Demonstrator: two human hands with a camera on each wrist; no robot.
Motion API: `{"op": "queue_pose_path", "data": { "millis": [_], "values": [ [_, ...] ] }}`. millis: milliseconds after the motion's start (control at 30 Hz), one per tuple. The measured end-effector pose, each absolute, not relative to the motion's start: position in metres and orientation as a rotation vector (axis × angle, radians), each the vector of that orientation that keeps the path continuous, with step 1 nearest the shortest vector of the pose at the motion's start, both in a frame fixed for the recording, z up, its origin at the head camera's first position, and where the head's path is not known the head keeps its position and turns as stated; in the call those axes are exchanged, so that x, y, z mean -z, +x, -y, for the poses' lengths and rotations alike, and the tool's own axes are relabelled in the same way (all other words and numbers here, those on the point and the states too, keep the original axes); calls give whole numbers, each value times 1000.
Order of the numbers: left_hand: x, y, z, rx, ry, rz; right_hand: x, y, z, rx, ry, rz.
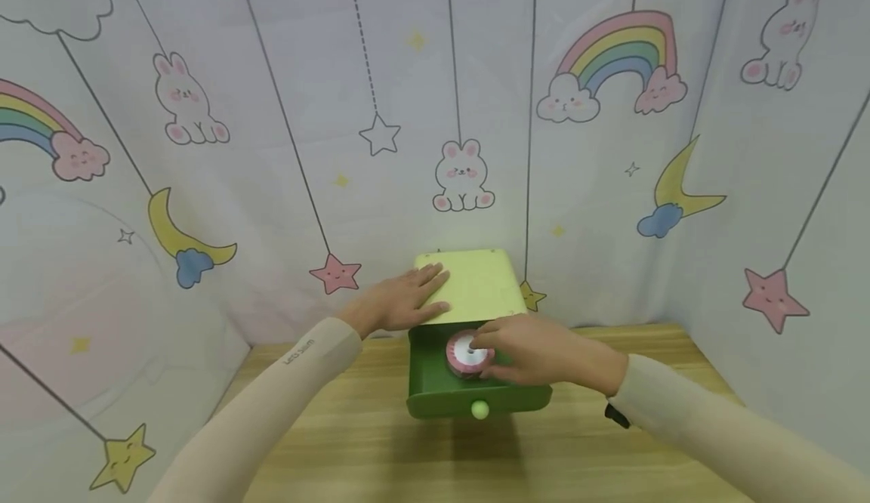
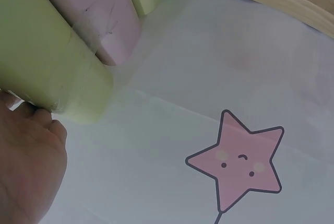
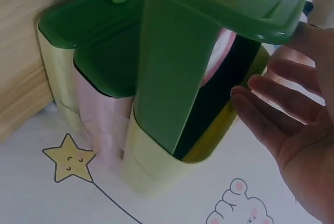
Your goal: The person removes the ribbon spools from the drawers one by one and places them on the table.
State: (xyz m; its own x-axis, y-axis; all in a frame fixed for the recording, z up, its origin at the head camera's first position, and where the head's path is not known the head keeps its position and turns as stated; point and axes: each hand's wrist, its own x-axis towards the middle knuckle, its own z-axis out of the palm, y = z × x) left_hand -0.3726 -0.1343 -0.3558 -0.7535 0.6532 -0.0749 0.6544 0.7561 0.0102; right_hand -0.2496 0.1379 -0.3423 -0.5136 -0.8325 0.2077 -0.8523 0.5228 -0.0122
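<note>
A small chest of drawers (image 1: 472, 284) with a pale yellow top has its green top drawer (image 1: 428, 371) pulled out. Inside the drawer lies a round pink-and-white spool (image 1: 459, 355), partly covered by the right hand. My left hand (image 1: 404, 299) rests flat on top of the chest, fingers spread. My right hand (image 1: 533, 348) reaches over the drawer's right side, its fingertips at the spool in the head view. In the right wrist view, the right hand's fingers (image 3: 284, 109) are loosely bent beside the drawer opening, and the spool's pink edge (image 3: 218, 54) shows inside.
Lower drawers of the chest, one in a pink casing (image 3: 102, 125), are closed beneath the top one. A light green knob (image 1: 479, 410) sticks out from the drawer front. The chest stands on a wooden table (image 1: 340, 427) against a printed cloth backdrop (image 1: 394, 216).
</note>
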Motion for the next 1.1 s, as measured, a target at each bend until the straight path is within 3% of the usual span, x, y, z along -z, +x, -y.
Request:
{"op": "queue_pose_path", "data": {
  "millis": [500, 1100],
  "values": [
    [357, -374, 137, 41, 1093, -2876, 357, -277, -109, 39, 1546, 2722],
    [357, -373, 137, 37, 1090, -2875, 362, -284, -95, 184, 1352, 2965]
  ]
}}
